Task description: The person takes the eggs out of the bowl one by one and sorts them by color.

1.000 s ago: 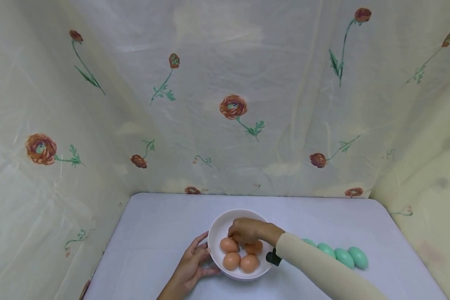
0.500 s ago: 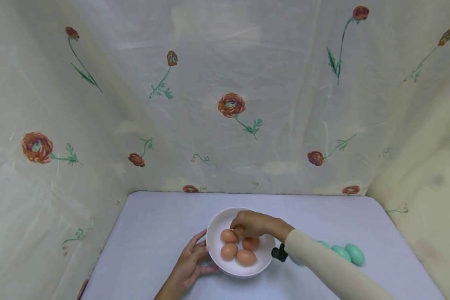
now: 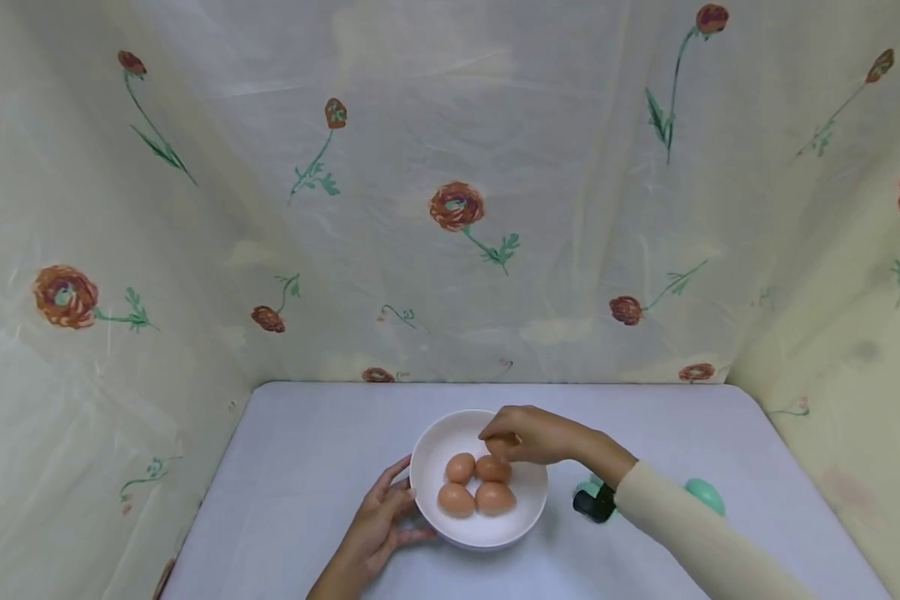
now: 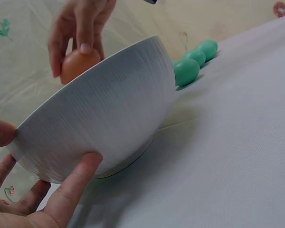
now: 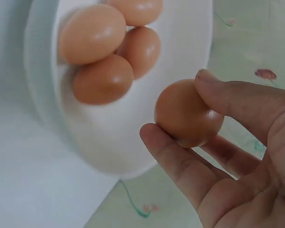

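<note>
A white bowl stands on the table with several brown eggs lying together in it. My left hand grips the bowl's left side; in the left wrist view its fingers spread against the outer wall and up to the rim. Above the bowl's far right part, my right hand pinches one brown egg between thumb and fingers. That egg is raised off the others, which show below it in the right wrist view. Green eggs rest on the table beyond the bowl.
Right of the bowl, my right forearm crosses over the row of green eggs and hides part of it; one green egg shows past the sleeve. A black wrist device hangs under the right wrist. Flowered cloth walls surround the white table.
My right hand has lifted a brown egg from the others and moved right and toward the bowl's far rim. The eggs in the bowl have shifted. My left hand has stayed at the bowl.
</note>
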`<state>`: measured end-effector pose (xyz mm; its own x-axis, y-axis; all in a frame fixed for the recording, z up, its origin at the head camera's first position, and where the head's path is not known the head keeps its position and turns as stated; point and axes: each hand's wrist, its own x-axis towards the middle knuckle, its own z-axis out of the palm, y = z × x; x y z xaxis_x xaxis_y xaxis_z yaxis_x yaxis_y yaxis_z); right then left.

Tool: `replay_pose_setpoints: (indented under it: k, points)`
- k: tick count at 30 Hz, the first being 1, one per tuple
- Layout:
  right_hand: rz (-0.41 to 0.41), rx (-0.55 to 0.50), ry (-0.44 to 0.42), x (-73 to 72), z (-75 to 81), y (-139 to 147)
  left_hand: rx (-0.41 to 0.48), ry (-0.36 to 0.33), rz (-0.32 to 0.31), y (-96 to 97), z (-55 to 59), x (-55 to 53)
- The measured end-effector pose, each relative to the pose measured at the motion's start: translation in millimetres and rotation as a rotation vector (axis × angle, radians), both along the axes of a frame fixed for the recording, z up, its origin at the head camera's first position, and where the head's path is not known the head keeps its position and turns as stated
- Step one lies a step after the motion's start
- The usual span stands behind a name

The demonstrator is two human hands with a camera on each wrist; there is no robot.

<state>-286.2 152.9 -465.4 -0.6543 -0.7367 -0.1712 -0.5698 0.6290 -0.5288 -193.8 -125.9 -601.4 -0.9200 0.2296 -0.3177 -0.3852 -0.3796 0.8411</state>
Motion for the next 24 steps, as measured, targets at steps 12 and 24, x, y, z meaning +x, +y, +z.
replay_pose_setpoints:
  k: [12, 24]
  points:
    - [-0.085, -0.074, 0.028, 27.5, 18.0, 59.2, -0.002, -0.008, 0.004, -1.5, -1.0, -0.2]
    - [-0.216, -0.144, 0.02, 80.1, 0.2, 114.9, 0.003, -0.002, -0.004, 1.0, -1.2, 0.5]
